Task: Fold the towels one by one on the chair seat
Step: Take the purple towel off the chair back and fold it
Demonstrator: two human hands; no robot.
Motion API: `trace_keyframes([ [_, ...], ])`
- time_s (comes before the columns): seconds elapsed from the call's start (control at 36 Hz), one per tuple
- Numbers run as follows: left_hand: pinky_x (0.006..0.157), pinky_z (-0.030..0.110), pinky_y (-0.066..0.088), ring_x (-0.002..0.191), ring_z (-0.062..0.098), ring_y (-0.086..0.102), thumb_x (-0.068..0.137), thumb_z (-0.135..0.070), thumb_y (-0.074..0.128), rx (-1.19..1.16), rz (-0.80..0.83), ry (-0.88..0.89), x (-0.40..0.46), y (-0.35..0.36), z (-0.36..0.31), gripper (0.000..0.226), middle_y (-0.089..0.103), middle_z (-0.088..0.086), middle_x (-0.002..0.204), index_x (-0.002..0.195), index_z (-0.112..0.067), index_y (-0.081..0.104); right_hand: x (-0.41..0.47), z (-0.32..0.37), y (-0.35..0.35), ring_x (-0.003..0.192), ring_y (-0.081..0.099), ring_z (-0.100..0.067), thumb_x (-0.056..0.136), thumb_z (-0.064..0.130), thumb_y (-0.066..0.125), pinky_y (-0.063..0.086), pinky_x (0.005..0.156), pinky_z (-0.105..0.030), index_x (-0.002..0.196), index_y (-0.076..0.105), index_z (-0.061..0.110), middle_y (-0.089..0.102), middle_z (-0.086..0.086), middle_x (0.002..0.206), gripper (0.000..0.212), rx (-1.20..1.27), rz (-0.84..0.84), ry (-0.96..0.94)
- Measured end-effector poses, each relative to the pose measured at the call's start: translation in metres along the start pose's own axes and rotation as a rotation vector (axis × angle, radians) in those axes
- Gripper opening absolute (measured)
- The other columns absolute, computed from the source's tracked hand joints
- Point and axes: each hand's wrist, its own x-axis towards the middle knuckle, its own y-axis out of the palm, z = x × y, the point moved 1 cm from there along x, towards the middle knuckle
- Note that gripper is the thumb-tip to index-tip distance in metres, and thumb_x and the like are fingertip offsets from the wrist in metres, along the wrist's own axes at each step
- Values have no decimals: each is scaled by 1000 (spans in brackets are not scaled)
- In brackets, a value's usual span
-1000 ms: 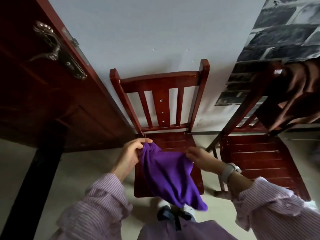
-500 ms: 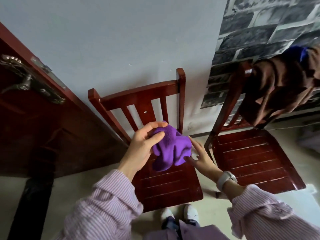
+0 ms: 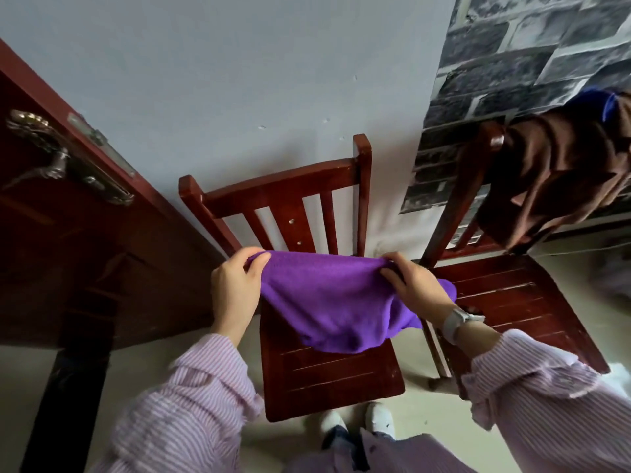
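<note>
**Towel stretched between two hands above the chair seat**

Shoes (image 3: 355, 421), white-toed, stand on the pale floor (image 3: 143, 356) at the bottom of the view, just in front of the near edge of the chair seat (image 3: 327, 380). Striped pink sleeves come in from either side. The left hand (image 3: 234, 291) pinches one upper corner of the purple towel (image 3: 327, 302), thumb and curled fingers closed over the fabric. The right hand (image 3: 415, 288), with a pale watch (image 3: 459, 324) on its wrist, grips the opposite upper corner in the same way, fingers curled round the cloth. Between them the top edge of the towel runs almost taut, and the rest sags in a loose belly over the middle of the seat; whether the lowest fold touches the slats cannot be told.

Behind the towel rises the slatted back of the red-brown wooden chair (image 3: 283, 192), set against a plain grey wall (image 3: 239, 80). To the right stands a second chair (image 3: 512, 302) of the same wood, with a brown garment (image 3: 560, 172) draped over its backrest and a bit of blue cloth (image 3: 597, 100) showing at the top. Brick-patterned wallpaper (image 3: 529, 46) covers the wall behind it. On the left a dark red door (image 3: 85, 250) carries a metal handle (image 3: 44, 145).
</note>
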Motion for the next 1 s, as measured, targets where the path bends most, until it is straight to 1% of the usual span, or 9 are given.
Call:
trace_keyframes([
  [0.11, 71, 23, 42, 83, 18, 61, 89, -16, 57, -38, -11, -23, -1, 7, 1, 17, 70, 9, 93, 98, -4, 67, -11, -18, 6, 109, 55, -33, 92, 25, 51, 42, 91, -40, 127, 45, 11, 56, -11, 120, 38, -188, 234, -6],
  [0.22, 65, 2, 38, 82, 11, 58, 88, -12, 58, -111, 18, -22, -9, 12, -4, 16, 63, -2, 86, 98, -3, 67, -24, -49, 20, 104, 50, -36, 82, 10, 53, 41, 85, -42, 105, 60, 9, 52, -14, 105, 23, -230, 132, 234],
  [0.39, 65, -1, 39, 80, 9, 57, 87, -8, 59, -146, 23, 5, -20, 11, -1, 15, 62, -3, 86, 97, -1, 67, -32, -75, 35, 100, 55, -42, 86, 6, 50, 43, 85, -41, 110, 58, 4, 58, -27, 108, 26, 265, -151, 672],
  [0.53, 70, 23, 48, 81, 14, 61, 87, -9, 60, -160, 24, 15, -23, 10, 9, 15, 63, -3, 85, 98, -2, 67, -29, -62, 48, 73, 59, -31, 95, 21, 37, 50, 52, -30, 113, 49, 13, 57, -17, 93, 23, 657, -190, 878],
  [0.61, 69, 20, 49, 81, 12, 61, 86, -9, 60, -168, 3, 33, -23, 8, 10, 15, 63, -4, 85, 97, -2, 68, -25, -58, 46, 57, 60, -28, 96, 22, 36, 53, 45, -26, 110, 49, 15, 57, -12, 86, 20, 751, -224, 903],
  [0.67, 70, 23, 51, 81, 13, 62, 86, -10, 60, -177, -13, 26, -22, 8, 13, 15, 64, -3, 85, 97, -3, 68, -22, -56, 44, 57, 62, -31, 96, 27, 35, 54, 54, -33, 106, 50, 12, 58, -10, 76, 23, 685, -254, 889],
  [0.81, 71, 23, 50, 80, 12, 61, 86, -9, 61, -172, -46, 8, -23, 7, 20, 15, 64, -3, 85, 97, -2, 69, -21, -54, 35, 86, 62, -34, 94, 25, 41, 51, 82, -48, 100, 56, 12, 63, -14, 90, 21, 468, -409, 724],
  [0.92, 72, 25, 47, 82, 15, 61, 87, -9, 60, -155, -60, -26, -25, 9, 28, 17, 63, -2, 86, 100, -2, 68, -18, -49, 26, 67, 55, -21, 92, 7, 46, 51, 52, -20, 104, 55, 4, 57, -13, 87, 16, 794, -562, 663],
  [1.0, 75, 26, 46, 83, 15, 59, 88, -10, 59, -143, -68, -52, -27, 12, 32, 18, 64, 1, 88, 101, -1, 67, -15, -45, 20, 57, 52, -17, 91, 3, 45, 47, 40, -16, 99, 52, 10, 55, -5, 74, 13, 949, -596, 653],
])
